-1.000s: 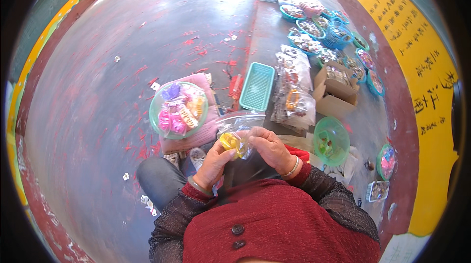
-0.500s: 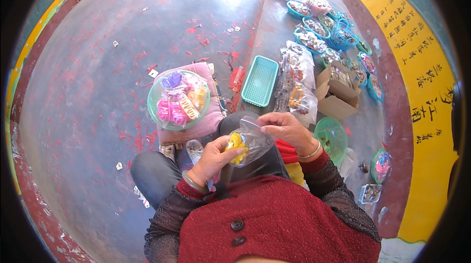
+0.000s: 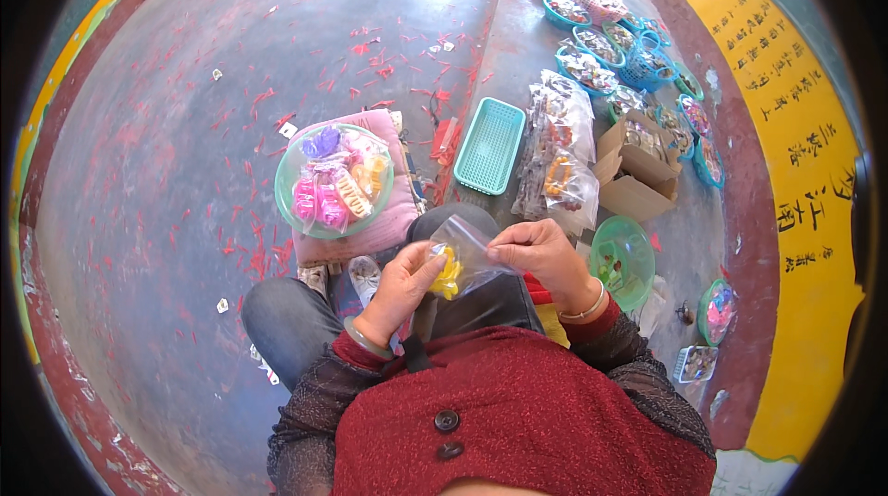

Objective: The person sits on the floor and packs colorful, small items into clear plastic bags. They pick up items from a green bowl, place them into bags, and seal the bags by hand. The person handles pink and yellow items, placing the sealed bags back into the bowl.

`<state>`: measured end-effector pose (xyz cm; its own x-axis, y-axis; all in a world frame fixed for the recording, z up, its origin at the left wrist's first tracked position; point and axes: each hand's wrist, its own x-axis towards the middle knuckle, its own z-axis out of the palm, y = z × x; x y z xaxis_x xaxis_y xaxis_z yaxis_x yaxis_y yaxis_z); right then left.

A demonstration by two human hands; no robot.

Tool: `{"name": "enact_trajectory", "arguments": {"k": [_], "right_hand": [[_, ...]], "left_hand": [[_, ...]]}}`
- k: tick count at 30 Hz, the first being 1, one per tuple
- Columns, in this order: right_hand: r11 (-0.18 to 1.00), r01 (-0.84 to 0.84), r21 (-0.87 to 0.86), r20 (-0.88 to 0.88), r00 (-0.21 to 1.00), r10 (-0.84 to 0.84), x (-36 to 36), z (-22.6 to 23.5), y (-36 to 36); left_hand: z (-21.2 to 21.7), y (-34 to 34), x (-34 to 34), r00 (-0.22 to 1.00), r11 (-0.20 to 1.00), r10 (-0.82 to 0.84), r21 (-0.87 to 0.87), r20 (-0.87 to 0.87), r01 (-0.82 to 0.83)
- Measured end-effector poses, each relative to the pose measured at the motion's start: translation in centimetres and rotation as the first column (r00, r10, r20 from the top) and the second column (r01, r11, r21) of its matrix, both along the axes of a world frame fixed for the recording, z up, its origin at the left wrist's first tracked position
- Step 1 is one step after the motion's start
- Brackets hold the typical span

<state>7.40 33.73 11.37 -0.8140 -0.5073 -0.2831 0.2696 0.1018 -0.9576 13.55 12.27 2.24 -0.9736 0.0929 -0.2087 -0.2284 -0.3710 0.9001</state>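
Above my lap I hold a clear plastic bag between both hands. Inside it, near its left end, lie yellow pieces whose exact kind I cannot make out. My left hand grips the bag beside the yellow pieces, thumb on top. The fingers of my right hand pinch the bag's right edge. Ahead of my left hand, a round translucent green bowl sits on a pink cushion. Bagged items in purple, pink, white and orange fill it.
A turquoise plastic basket stands ahead. Right of it are stacked clear packets, an opened cardboard box and a green bowl. Several filled baskets line the right wall. Red scraps litter the floor at left.
The bag has tilted, and its right edge now sits lower. My right hand has moved slightly down, and my left thumb now lies higher on the bag.
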Motion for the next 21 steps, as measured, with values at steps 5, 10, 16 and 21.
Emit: {"name": "enact_trajectory", "arguments": {"k": [5, 10, 16, 21], "right_hand": [[0.999, 0.001, -0.046, -0.072, 0.997, -0.005, 1.0, -0.8, -2.0], [0.999, -0.004, 0.032, -0.189, 0.982, 0.010, 1.2, -2.4, -4.1], [0.997, -0.027, 0.077, -0.320, 0.946, 0.051, 1.8, -2.9, -5.4], [0.998, -0.040, 0.041, -0.192, 0.980, 0.047, 1.2, -3.4, -4.6]], "left_hand": [[2.1, -0.6, 0.3, 0.784, 0.680, 0.218, -0.486, -0.582, -0.550], [3.4, -0.8, 1.5, 0.909, 0.909, 0.011, -0.374, -0.417, -0.183], [3.5, -0.9, 1.1, 0.997, 0.995, -0.069, -0.072, -0.020, 0.068], [3.4, -1.0, 1.2, 0.996, 0.991, -0.060, -0.127, -0.067, 0.052]]}}
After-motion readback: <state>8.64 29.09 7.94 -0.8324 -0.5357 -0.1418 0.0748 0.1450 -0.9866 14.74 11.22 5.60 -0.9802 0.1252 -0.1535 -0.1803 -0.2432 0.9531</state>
